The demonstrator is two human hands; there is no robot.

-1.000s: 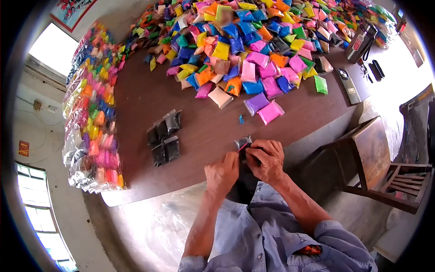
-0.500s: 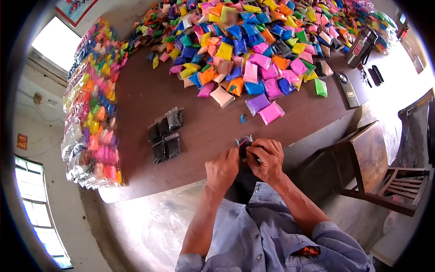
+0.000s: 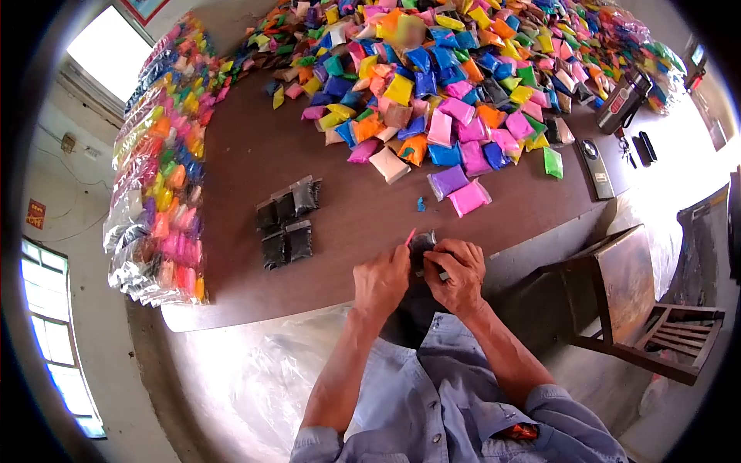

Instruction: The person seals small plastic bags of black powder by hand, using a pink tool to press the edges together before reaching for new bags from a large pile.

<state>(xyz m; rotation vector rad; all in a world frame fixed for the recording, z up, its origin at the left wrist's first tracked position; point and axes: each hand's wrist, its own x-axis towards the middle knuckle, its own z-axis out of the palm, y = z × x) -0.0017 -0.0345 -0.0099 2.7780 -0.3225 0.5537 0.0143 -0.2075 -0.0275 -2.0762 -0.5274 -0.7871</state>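
Note:
My right hand (image 3: 457, 272) is closed, its fingertips pinching a small black packet (image 3: 422, 245) above the table's near edge. My left hand (image 3: 381, 279) is closed beside the packet. A thin pink stick (image 3: 411, 236) pokes up from its thumb side, close to the packet; its lower part is hidden in the fist. Several black packets (image 3: 287, 207) lie grouped in two rows on the table (image 3: 347, 231), left of my hands. A blue scrap (image 3: 421, 204) rests just beyond the packet I hold.
A large heap of coloured packets (image 3: 440, 127) covers the table's far side. Clear bags of packets (image 3: 158, 201) line the left edge. At the right are a dark flask (image 3: 624, 102), a grey metal case (image 3: 596, 170) and keys (image 3: 626, 148). A wooden chair (image 3: 637, 293) stands at lower right.
The pink stick, earlier slanting across the black packet, now points upward beside it at my left hand. My right hand keeps its pinch. The whole view has shifted slightly.

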